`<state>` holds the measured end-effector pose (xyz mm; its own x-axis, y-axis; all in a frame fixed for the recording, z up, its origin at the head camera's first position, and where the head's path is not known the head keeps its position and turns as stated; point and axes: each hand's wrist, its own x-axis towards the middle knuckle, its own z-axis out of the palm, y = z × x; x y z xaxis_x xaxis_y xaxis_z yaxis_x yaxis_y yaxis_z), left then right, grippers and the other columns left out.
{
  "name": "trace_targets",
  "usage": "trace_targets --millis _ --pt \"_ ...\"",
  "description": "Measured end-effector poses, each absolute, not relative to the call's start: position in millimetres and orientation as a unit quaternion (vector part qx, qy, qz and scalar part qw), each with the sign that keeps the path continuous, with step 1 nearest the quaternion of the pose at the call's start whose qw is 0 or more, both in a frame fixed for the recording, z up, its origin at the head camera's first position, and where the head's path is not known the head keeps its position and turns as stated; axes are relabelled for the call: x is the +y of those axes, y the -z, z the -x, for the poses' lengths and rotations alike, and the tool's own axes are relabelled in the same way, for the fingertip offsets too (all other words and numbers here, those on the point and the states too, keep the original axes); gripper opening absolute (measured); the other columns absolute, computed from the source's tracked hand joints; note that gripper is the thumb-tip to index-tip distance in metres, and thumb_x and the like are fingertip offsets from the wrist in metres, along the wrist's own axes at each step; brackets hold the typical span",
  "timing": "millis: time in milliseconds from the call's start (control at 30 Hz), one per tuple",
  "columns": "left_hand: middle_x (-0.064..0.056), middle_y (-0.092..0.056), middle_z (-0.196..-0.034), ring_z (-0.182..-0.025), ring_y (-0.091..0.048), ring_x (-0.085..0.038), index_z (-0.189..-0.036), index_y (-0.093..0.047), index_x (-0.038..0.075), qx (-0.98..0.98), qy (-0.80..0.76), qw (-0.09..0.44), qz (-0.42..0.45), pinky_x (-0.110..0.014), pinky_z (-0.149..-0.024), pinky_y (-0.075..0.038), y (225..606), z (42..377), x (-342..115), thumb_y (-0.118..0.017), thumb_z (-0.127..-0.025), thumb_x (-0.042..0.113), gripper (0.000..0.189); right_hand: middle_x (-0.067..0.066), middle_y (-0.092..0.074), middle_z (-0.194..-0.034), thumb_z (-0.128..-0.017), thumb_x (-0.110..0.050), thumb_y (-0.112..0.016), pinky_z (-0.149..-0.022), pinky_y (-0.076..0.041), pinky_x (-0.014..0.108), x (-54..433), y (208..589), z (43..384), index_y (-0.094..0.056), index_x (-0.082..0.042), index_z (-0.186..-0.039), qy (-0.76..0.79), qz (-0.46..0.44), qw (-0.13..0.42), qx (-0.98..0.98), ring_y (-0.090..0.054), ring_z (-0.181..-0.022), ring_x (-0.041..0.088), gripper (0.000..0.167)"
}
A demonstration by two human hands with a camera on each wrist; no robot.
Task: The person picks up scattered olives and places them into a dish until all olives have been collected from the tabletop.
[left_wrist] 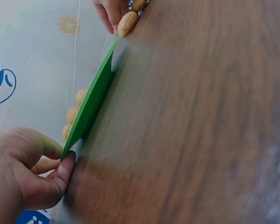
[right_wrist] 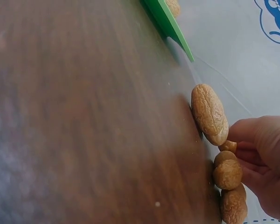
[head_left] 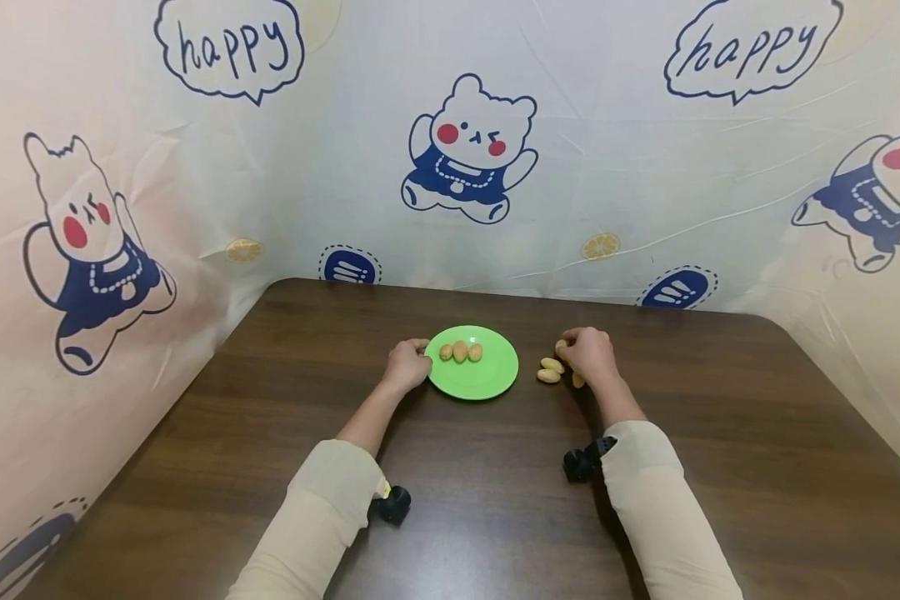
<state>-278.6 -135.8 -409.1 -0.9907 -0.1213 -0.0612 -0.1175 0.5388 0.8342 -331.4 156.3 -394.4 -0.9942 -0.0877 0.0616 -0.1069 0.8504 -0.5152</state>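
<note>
A round green plate (head_left: 495, 375) lies on the table with three tan, wrinkled oval pieces (head_left: 461, 351) in a row on it; they look like nuts or small potatoes. My left hand (head_left: 408, 365) pinches the plate's left rim, the thumb (left_wrist: 65, 170) at its edge in the left wrist view. Right of the plate, my right hand (head_left: 589, 354) pinches another tan oval piece (head_left: 562, 344) at its fingertips. Several loose ones lie beside and partly beneath that hand, such as the tan oval piece (right_wrist: 209, 114) nearest the plate in the right wrist view.
The brown wooden table (head_left: 480, 500) reaches a printed cloth backdrop (head_left: 607, 192) with cartoon bears on the far side and both flanks. Black wrist cameras, one of them the right camera (head_left: 581, 464), hang low over the tabletop.
</note>
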Motion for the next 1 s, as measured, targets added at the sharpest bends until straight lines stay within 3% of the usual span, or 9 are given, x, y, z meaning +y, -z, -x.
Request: trace_targets --millis 233,1000 --pt "-0.015 -0.055 -0.114 -0.094 -0.048 -0.022 -0.132 -0.047 -0.003 -0.876 0.476 -0.004 -0.071 -0.029 -0.073 -0.040 408 278 -135 -0.043 -0.088 -0.001 0.044 0.017 -0.064 -0.107 -0.087 -0.018 -0.061 -0.082 -0.046 0.043 154 394 332 -0.063 -0.001 -0.118 -0.270 -0.055 0.043 -0.960 -0.055 -0.100 0.033 0.035" --pt "-0.015 -0.056 -0.114 -0.090 -0.048 -0.022 -0.132 -0.048 -0.003 -0.878 0.473 -0.002 -0.075 -0.026 -0.067 -0.039 408 278 -135 -0.043 -0.087 -0.001 0.045 0.016 -0.063 -0.111 -0.088 -0.019 -0.062 -0.084 -0.046 0.043 141 394 333 -0.063 -0.004 -0.120 -0.303 -0.086 0.061 -0.947 -0.055 -0.103 0.031 0.035"
